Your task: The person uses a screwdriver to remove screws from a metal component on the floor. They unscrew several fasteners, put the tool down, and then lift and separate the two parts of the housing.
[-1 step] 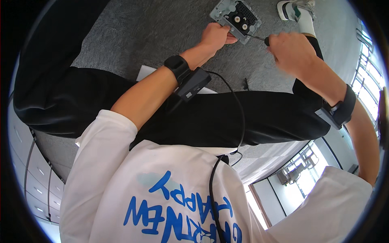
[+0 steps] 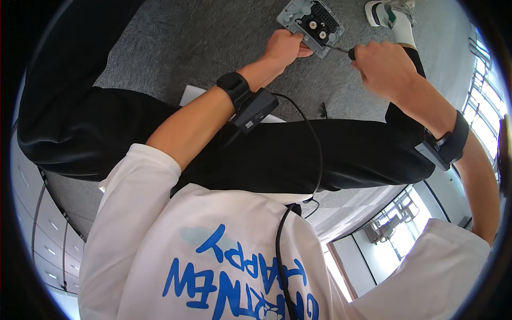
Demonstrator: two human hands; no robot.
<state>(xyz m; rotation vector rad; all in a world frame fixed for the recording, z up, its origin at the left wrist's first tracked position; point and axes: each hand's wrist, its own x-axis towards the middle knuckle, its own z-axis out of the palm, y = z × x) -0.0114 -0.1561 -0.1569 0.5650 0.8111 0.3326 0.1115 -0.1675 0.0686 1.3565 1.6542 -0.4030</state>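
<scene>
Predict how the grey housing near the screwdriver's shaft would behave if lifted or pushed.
The grey housing is probably stiff: its flanged edges show no sag. Its blocky outline suggests it would slide rather than roll. It might feel heavy for its size if its dull, cast-looking surface is metal, though the material can't be confirmed here.

Near the top, over the grey carpeted floor (image 2: 176, 48), a grey rectangular box (image 2: 290, 15); inside it, a black perforated block (image 2: 332, 22) and two round metallic discs (image 2: 313, 25). At the box's near edge, touching, the bare left hand (image 2: 285, 48). To the right, in the bare right hand (image 2: 385, 66), a black-handled screwdriver (image 2: 351, 54), tip at the box's near right corner. Beyond the right hand, a white sneaker (image 2: 377, 14).
</scene>
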